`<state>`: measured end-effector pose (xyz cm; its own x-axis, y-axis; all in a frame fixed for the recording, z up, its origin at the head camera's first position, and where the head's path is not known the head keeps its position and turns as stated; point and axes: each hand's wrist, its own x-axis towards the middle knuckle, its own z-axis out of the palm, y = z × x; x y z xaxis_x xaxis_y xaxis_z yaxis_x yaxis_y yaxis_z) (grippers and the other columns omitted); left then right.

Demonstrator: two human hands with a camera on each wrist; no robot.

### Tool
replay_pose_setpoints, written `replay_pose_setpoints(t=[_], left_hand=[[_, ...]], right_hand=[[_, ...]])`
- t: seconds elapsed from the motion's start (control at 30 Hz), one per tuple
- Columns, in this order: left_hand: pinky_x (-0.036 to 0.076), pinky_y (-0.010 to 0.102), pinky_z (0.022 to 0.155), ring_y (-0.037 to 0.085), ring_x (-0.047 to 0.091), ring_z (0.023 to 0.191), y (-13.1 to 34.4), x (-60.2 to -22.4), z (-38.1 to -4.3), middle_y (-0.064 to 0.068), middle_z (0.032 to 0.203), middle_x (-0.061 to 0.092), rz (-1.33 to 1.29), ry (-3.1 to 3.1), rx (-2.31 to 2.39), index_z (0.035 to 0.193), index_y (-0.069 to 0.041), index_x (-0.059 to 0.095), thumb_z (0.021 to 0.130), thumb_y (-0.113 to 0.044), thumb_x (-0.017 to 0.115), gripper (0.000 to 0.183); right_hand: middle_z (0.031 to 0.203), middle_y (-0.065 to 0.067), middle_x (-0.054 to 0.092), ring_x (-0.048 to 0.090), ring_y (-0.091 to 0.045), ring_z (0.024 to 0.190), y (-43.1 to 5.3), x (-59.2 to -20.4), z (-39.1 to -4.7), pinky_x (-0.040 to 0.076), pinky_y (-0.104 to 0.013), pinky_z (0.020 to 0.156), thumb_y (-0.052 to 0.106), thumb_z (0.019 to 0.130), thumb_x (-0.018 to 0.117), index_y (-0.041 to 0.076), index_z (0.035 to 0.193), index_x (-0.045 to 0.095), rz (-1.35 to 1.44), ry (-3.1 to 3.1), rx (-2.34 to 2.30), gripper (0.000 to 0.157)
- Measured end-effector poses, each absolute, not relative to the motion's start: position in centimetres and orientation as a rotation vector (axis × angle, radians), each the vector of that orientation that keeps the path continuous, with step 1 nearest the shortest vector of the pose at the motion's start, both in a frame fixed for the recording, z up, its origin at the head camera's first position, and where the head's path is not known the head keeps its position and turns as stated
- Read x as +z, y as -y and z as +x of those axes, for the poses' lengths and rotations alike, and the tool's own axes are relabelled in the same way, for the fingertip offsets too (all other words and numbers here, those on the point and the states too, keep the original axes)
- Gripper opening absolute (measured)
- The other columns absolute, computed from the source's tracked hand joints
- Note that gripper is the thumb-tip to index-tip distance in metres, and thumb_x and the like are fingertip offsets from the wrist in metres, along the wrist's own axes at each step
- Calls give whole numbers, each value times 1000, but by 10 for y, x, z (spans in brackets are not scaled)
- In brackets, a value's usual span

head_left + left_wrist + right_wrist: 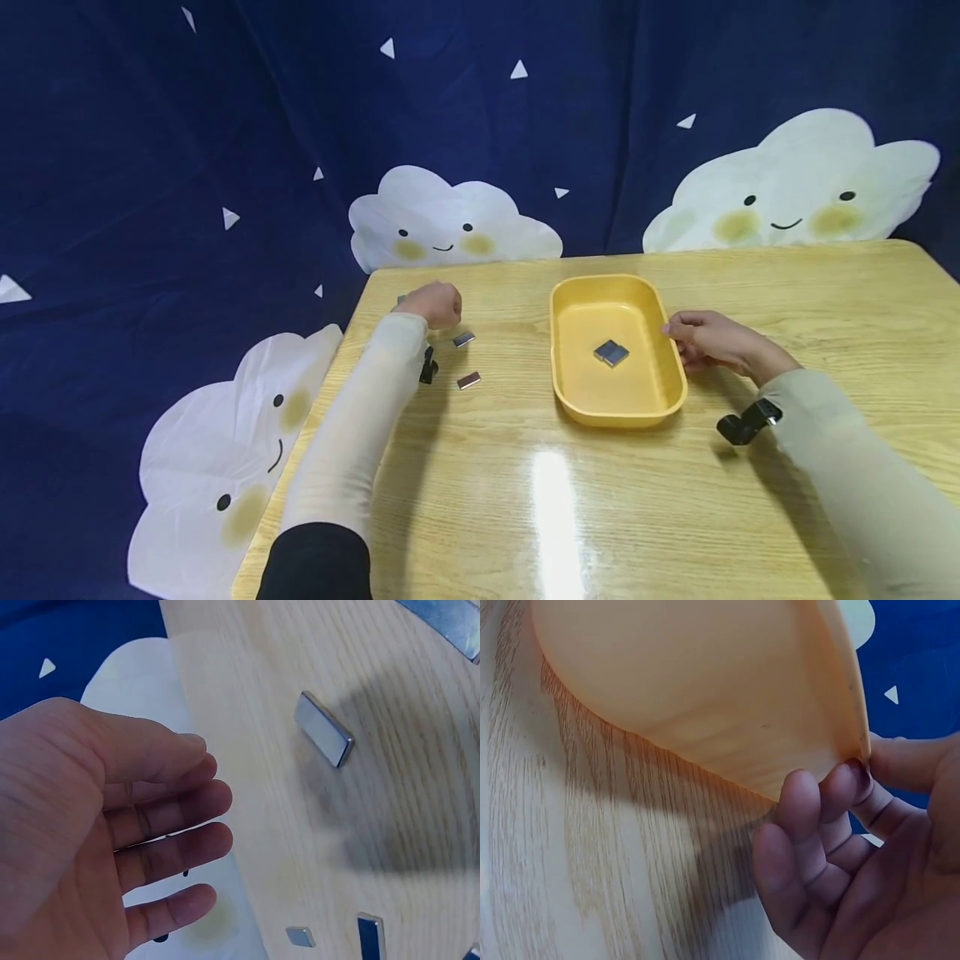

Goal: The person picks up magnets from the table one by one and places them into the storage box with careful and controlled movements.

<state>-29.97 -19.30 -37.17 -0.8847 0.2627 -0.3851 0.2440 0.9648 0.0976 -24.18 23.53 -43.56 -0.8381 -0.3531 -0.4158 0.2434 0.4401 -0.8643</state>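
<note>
My left hand [437,305] is at the far left of the table, among flat, shiny rectangular metal bars. In the left wrist view its fingers curve loosely, thumb tip close by the index fingertip, with nothing visible in the grasp. A silvery bar [322,729] lies on the wood ahead of the fingertips. My right hand [716,343] pinches the right rim of a yellow plastic tray [572,397], thumb over the edge and fingers against the outer wall [705,742]. A few dark grey metal pieces [611,352] lie together on the tray's floor.
Two bars, one silvery [463,339] and one reddish-brown [468,381], lie between left hand and tray. A small piece [401,298] shows behind the left hand. A dark blue curtain [465,108] with white clouds borders the wooden table [480,500] at the back and left.
</note>
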Motion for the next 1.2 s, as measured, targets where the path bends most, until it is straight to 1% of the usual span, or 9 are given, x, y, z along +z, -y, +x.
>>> replay_pose_setpoints(t=[0.13, 0.4, 0.53, 0.63, 0.8, 0.93, 1.03, 1.13, 1.2], left_hand=[[20, 25, 49, 11, 17, 50, 191, -375, -299, -5, 52, 23, 357, -2706, 86, 55, -18, 34, 82, 0, 46, 34], [19, 27, 50, 13, 15, 51, 187, -385, -296, -4, 53, 21, 343, -2708, 93, 55, -17, 34, 86, 0, 45, 37], [21, 27, 51, 13, 15, 52, 187, -394, -295, -4, 53, 22, 323, -2685, 64, 56, -17, 35, 93, -5, 46, 40], [21, 27, 51, 13, 15, 52, 187, -402, -294, -3, 53, 21, 305, -2658, 37, 56, -16, 35, 95, -7, 46, 42], [19, 27, 51, 13, 14, 52, 187, -408, -295, -3, 55, 18, 305, -2666, 9, 56, -16, 33, 93, -5, 48, 42], [20, 27, 51, 13, 14, 51, 187, -411, -296, -3, 54, 19, 297, -2682, -2, 55, -16, 33, 93, -5, 47, 42], [25, 28, 52, 13, 18, 52, 188, -413, -296, -3, 54, 22, 293, -2699, -19, 57, -16, 36, 95, -13, 53, 42], [31, 28, 55, 13, 27, 53, 189, -417, -295, -4, 55, 29, 296, -2728, -41, 60, -17, 42, 96, -23, 61, 40], [32, 28, 56, 12, 30, 54, 189, -419, -294, -4, 57, 30, 308, -2746, -66, 62, -18, 43, 95, -30, 63, 41]], right_hand=[[78, 3, 53, 61, -9, 69, -236, -434, -240, 58, -32, 70, 26, 105, 45, 6, 101, 51, -92, -2145, -1416, 21], [78, 3, 53, 61, -9, 69, -235, -432, -238, 57, -32, 69, 26, 104, 46, 6, 99, 51, -102, -2153, -1414, 21], [78, 3, 52, 61, -9, 69, -236, -432, -238, 57, -32, 69, 26, 104, 46, 6, 99, 51, -105, -2149, -1423, 21], [77, 3, 53, 61, -9, 69, -236, -433, -238, 57, -32, 69, 26, 104, 46, 6, 99, 51, -107, -2142, -1430, 22], [78, 3, 53, 61, -9, 69, -236, -433, -238, 58, -32, 69, 27, 105, 46, 5, 102, 50, -105, -2140, -1426, 23], [78, 4, 53, 61, -8, 69, -237, -433, -237, 58, -32, 69, 27, 105, 46, 6, 102, 50, -98, -2137, -1429, 22], [77, 4, 53, 61, -8, 69, -237, -434, -237, 57, -31, 69, 27, 105, 46, 7, 100, 51, -92, -2127, -1441, 21], [77, 4, 55, 61, -8, 69, -238, -434, -238, 57, -30, 68, 27, 105, 46, 8, 99, 51, -90, -2117, -1453, 20], [76, 5, 55, 61, -8, 68, -238, -435, -238, 57, -30, 68, 27, 105, 46, 9, 98, 51, -90, -2113, -1457, 20]])
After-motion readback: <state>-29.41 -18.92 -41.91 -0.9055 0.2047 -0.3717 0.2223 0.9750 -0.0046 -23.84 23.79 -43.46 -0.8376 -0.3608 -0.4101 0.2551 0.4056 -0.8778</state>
